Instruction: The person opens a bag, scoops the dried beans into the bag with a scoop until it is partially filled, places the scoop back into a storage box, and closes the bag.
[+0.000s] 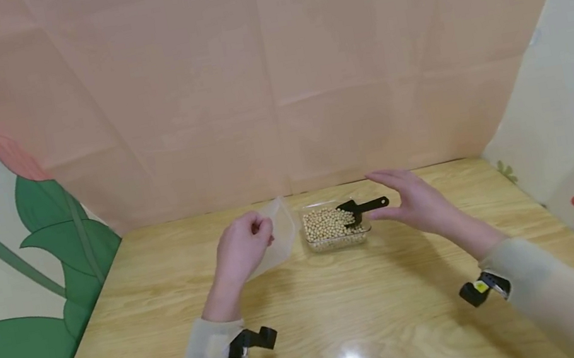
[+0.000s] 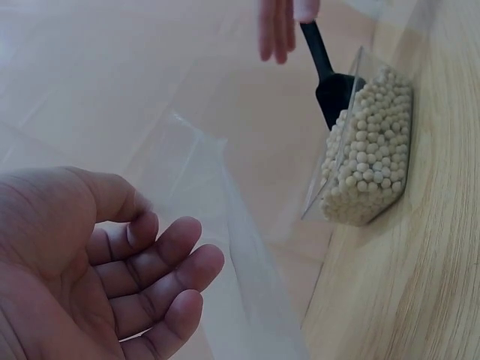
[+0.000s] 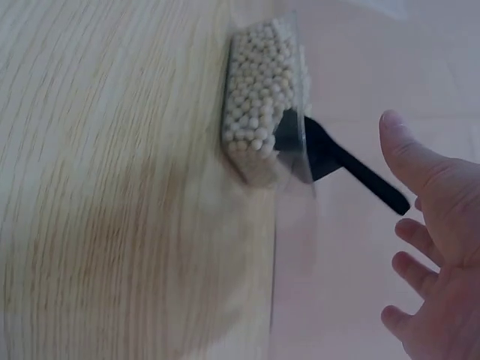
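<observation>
Monitoring the worktable (image 1: 343,303) through the rig's cameras, I record the following positions.

The left hand (image 1: 243,244) is partly closed. I see its thumb and index finger pinching the edge of a translucent plastic bag (image 1: 283,231); the other fingers are curled loosely. The bag hangs on the inner side of this hand, to the left of the container and apart from it. I cannot tell whether its mouth is spread.

The clear rectangular container (image 1: 338,243) rests upright near the table's back edge, between the two hands. It holds pale soybeans (image 1: 323,222). A black scoop (image 1: 364,207) sits with its blade among the soybeans at the container's right end. Its handle extends over the rim toward the right hand.

The right hand (image 1: 420,200) is well open, with thumb and fingers spread, and has hold of nothing. From the right wrist view, I find the tip of the scoop handle just beside this hand, apart from the thumb and fingers.

A black camera unit (image 1: 251,342) is mounted at the left wrist. A peach-coloured cloth (image 1: 269,79) hangs behind the table.
</observation>
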The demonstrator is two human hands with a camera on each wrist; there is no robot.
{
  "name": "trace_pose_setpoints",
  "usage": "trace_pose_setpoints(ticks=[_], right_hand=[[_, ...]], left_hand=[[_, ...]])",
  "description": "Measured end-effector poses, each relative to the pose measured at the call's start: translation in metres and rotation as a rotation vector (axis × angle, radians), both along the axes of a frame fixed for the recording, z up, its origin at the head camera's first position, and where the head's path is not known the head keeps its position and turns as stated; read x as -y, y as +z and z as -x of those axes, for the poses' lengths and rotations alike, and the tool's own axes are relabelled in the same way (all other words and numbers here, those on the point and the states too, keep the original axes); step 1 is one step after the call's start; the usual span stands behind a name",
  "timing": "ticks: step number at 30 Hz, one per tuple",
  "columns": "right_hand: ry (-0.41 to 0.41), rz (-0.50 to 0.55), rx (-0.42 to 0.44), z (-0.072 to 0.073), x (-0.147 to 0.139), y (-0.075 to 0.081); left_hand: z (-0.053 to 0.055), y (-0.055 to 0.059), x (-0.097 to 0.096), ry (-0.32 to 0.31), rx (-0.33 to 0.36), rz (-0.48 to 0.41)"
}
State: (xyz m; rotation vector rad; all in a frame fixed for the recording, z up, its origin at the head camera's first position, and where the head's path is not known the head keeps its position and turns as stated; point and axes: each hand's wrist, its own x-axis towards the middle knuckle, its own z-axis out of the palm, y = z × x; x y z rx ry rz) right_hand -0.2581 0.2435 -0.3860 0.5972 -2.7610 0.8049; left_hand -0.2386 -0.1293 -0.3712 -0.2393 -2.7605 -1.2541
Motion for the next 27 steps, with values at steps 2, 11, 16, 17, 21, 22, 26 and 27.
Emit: trace_pose_setpoints(ticks=[2,11,16,17,21,22,26,27], right_hand=[[0.0,-0.009,0.024,0.002,-0.002,-0.001],[0.018,-0.037,0.065,0.01,-0.005,-0.008],[0.03,-0.044,0.075,0.015,-0.003,-0.01],[0.027,-0.046,0.084,0.015,-0.003,-0.01],[0.01,-0.056,0.124,0.016,-0.001,-0.014],[0.004,-0.059,0.133,0.016,-0.001,-0.015],[-0.012,-0.074,0.133,0.018,-0.001,-0.019],[-0.017,-0.075,0.137,0.018,-0.001,-0.02]], left_hand=[[0.0,0.0,0.0,0.004,-0.001,0.001],[0.0,0.0,-0.001,-0.002,-0.014,-0.005],[0.0,-0.001,-0.001,-0.002,-0.004,-0.008],[0.0,-0.002,-0.001,-0.002,-0.001,-0.01],[0.0,-0.002,-0.001,0.002,0.001,-0.008],[0.0,-0.003,-0.001,0.004,0.002,-0.008],[0.001,-0.003,-0.002,0.002,0.0,0.004],[0.001,-0.003,-0.002,0.003,0.0,0.007]])
